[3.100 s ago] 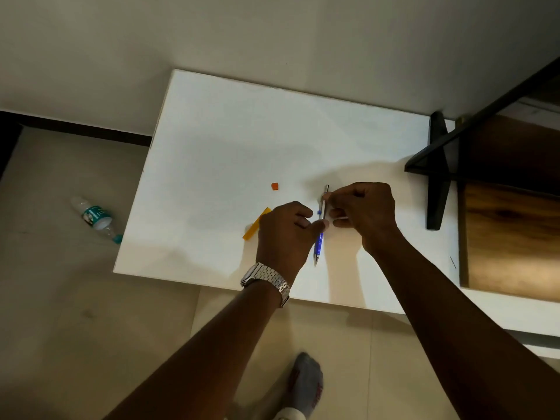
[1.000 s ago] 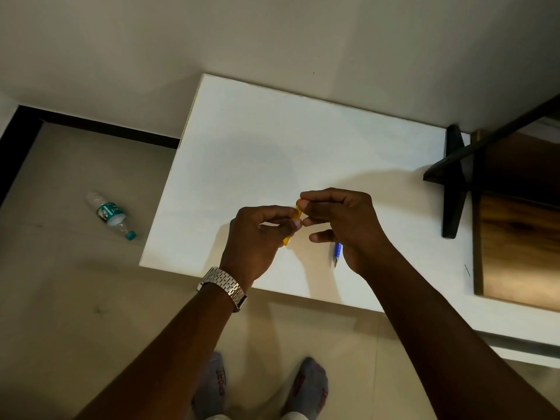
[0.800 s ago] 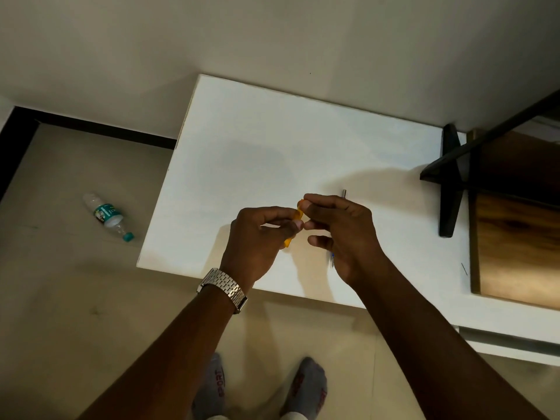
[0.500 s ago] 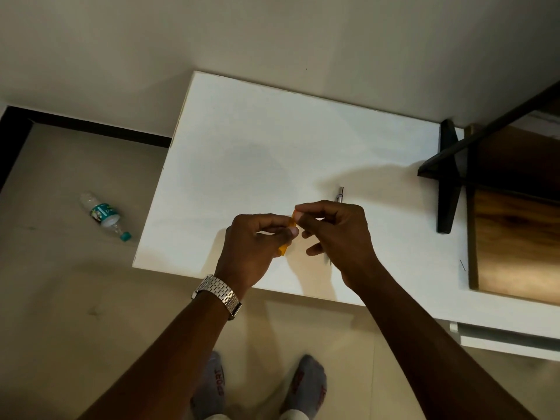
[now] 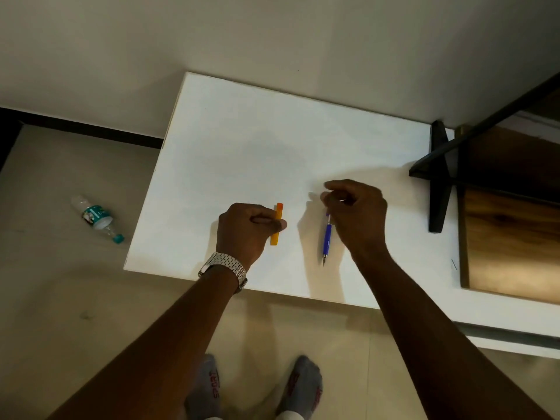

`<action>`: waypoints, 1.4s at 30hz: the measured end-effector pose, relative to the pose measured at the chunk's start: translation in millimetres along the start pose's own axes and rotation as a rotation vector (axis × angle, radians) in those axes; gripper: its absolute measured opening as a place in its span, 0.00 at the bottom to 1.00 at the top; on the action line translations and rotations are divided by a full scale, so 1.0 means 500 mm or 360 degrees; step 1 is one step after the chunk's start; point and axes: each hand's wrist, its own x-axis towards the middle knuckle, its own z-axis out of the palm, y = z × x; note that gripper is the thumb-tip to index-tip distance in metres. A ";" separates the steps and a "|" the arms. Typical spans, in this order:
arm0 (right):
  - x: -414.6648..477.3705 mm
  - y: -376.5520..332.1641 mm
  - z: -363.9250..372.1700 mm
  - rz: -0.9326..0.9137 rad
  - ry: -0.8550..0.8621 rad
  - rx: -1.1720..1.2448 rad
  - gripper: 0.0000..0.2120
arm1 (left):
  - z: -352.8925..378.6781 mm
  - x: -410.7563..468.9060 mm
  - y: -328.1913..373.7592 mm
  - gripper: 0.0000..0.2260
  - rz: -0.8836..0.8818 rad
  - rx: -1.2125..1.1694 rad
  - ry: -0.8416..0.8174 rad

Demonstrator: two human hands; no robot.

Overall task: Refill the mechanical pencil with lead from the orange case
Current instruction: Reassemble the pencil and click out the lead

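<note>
Hands have split apart: half a second ago both were pinched together on the orange case (image 5: pixel 278 224) at mid-desk; now the left hand (image 5: pixel 248 230) alone has it, fingers (image 5: pixel 274 223) curled closed around its middle, and its darker orange cap end looks seated. Judging by that, lead transfer is over and the case is closed.

The right hand (image 5: pixel 356 216) has moved right over the top of the mechanical pencil (image 5: pixel 327 237), fingers loosely curled, thumb and forefinger near closed; can't tell if they hold anything. Pencil lies flat on the desk (image 5: pixel 242 153), tip toward the person, blue grip just left of that hand, well apart from the case.
</note>
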 end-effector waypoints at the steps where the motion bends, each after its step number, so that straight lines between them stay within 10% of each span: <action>1: 0.010 0.005 -0.012 0.0000 0.0054 -0.0076 0.07 | -0.002 0.004 -0.001 0.08 -0.0002 0.0020 -0.0002; 9: 0.063 0.013 -0.018 0.0247 -0.0189 -0.0650 0.14 | -0.006 0.018 -0.006 0.09 0.0082 0.0250 0.0050; 22: 0.027 -0.078 -0.074 0.0411 -0.0316 0.0541 0.08 | 0.036 -0.062 0.071 0.14 0.0185 -0.0178 -0.0044; 26: 0.010 -0.125 -0.094 0.0273 -0.0336 0.0603 0.09 | 0.034 -0.075 0.121 0.13 0.0033 -0.0672 -0.0507; 42: 0.038 -0.183 -0.117 -0.0124 -0.0529 0.0708 0.23 | 0.000 -0.059 0.183 0.13 0.0089 -0.0962 -0.0475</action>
